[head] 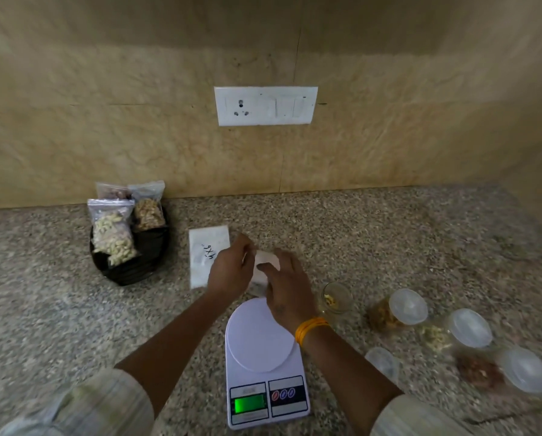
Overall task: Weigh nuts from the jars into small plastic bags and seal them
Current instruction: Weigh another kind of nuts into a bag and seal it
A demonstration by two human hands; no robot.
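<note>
Jars (470,328) blurred; bag (265,262) half-hidden.

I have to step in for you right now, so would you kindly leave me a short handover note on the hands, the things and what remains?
Left hand and right hand: both hold a small plastic bag between them, just behind the scale; what it holds is blurred.
Scale: switched on, platform bare.
Done: three filled bags stand in the black bowl at the left.
Spare bags: white pack beside the left hand.
Jars: one open jar, nearly empty, its loose lid by the scale; three lidded jars at the right.
Left: finish this bag, then weigh and seal more.
</note>
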